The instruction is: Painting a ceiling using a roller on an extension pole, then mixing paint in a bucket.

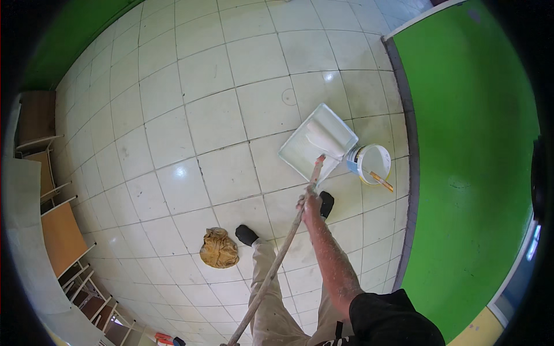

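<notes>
My right hand (311, 203), its fingers wrapped round, grips a long wooden pole (277, 259) that slants from the lower edge up to the tray. At the pole's far end, a paint roller (324, 139) coated in white lies in a square white paint tray (294, 158). Just right of the tray stands a paint bucket (376, 161) with a pale inside, and a wooden-handled tool (381, 181) rests across its rim. My left hand does not show; the pole's near end runs out at the bottom edge.
A crumpled brown cloth (219, 249) lies on the tiled floor (219, 124) beside my left foot (246, 234). Along the right runs a green wall (467, 150) with a dark skirting. Chairs or desks with orange-brown boards (62, 236) crowd the left side.
</notes>
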Demonstrator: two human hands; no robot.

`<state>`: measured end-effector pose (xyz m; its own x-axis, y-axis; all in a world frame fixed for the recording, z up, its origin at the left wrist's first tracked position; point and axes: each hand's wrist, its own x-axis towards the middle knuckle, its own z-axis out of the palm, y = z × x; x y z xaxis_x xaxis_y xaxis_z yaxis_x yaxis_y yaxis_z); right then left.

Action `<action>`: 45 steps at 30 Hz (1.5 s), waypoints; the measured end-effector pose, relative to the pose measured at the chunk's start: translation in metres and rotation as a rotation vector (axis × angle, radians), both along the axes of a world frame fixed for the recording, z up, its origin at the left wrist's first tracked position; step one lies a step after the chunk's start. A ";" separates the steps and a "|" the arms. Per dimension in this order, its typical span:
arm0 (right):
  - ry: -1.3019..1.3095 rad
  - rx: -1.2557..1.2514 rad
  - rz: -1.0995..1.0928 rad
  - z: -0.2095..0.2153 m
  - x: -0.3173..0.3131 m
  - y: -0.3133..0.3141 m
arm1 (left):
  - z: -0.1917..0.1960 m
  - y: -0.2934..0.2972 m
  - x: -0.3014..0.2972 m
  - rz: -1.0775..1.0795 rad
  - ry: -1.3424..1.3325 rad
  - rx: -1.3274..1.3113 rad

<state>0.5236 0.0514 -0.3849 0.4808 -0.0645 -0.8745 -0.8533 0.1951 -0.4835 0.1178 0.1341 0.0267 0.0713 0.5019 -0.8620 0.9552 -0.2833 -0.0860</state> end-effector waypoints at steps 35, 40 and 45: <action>0.249 0.025 -0.045 -0.013 -0.052 0.042 | 0.092 0.092 0.039 0.160 0.073 -0.113; 0.188 0.036 -0.029 -0.012 -0.020 0.045 | 0.078 0.087 0.053 0.051 -0.006 -0.061; 0.118 0.028 -0.011 -0.005 0.007 0.032 | 0.069 0.080 0.065 0.192 -0.108 -0.117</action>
<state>0.5301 0.0833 -0.3895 0.3740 -0.0442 -0.9264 -0.9017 0.2164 -0.3743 0.1826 0.2138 0.0955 0.0787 0.4126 -0.9075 0.9944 -0.0973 0.0420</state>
